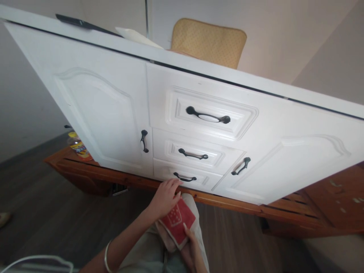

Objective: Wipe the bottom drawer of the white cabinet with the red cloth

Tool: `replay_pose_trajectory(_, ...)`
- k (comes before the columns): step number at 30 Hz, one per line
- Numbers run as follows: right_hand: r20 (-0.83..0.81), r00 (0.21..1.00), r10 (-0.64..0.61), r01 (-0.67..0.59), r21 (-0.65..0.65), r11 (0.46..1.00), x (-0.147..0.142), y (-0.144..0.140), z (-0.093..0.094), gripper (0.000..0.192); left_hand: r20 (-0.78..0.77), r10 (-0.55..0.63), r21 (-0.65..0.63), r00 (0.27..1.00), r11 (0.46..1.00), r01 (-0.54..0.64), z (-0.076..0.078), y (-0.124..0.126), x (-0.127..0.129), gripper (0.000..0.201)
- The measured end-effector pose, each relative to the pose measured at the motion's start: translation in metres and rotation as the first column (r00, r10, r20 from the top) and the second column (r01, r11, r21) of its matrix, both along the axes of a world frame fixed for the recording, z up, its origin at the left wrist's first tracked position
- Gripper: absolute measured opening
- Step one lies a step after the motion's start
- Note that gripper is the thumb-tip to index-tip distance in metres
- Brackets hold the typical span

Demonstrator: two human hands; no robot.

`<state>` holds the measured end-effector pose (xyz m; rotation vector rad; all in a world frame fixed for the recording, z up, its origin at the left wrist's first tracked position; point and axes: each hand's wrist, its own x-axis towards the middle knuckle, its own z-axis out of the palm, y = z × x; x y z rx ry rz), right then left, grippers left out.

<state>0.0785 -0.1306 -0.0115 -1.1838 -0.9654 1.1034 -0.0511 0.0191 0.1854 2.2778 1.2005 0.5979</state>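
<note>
A red cloth [178, 221] with a pale edge and a white pattern lies folded over my lap. My right hand [192, 242] grips it from the lower right, thumb on top and the other fingers hidden beneath. Beside the cloth's upper left edge is my left hand [167, 198], fingers stretched forward. Its fingertips reach the lowest drawer's dark handle [185, 177]; whether they touch it I cannot tell. That handle belongs to a white cabinet [196, 167] with a stack of three drawers between two doors, all shut.
Below the cabinet runs a brown wooden bench [227, 200]. A bottle with a yellow cap [79, 146] stands on its left part. On the cabinet top lie a dark flat object [85, 24] and something white [136, 37]. A yellow chair back [209, 42] rises behind.
</note>
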Motion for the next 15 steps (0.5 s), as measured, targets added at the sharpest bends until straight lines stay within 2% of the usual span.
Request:
replay_pose_trajectory(4,-0.261,0.965,0.014,-0.030,-0.059,0.998,0.016,-0.002,-0.013,0.043,0.230,-0.037,0.311,0.973,0.950,-0.037,0.056,0.034,0.021,0.034)
replay_pose_trajectory(7,-0.240,0.969,0.053,-0.062,-0.031,0.998,0.018,0.001,-0.024,0.043,0.287,-0.066,0.378,0.956,0.924,-0.050,0.082,0.059,0.039,0.027)
replay_pose_trajectory(9,-0.226,0.971,0.080,-0.089,-0.031,0.996,0.017,0.003,-0.029,0.048,0.249,-0.082,0.350,0.965,0.937,-0.011,0.084,0.070,0.049,0.021)
replay_pose_trajectory(12,-0.292,0.952,0.088,-0.120,-0.090,0.989,0.017,0.006,-0.028,0.059,0.177,-0.083,0.314,0.981,0.949,0.024,0.075,0.077,0.060,0.020)
replay_pose_trajectory(15,-0.329,0.941,0.085,-0.156,-0.196,0.968,0.018,0.006,-0.020,0.068,0.207,-0.077,0.330,0.975,0.944,0.004,0.066,0.075,0.065,0.021)
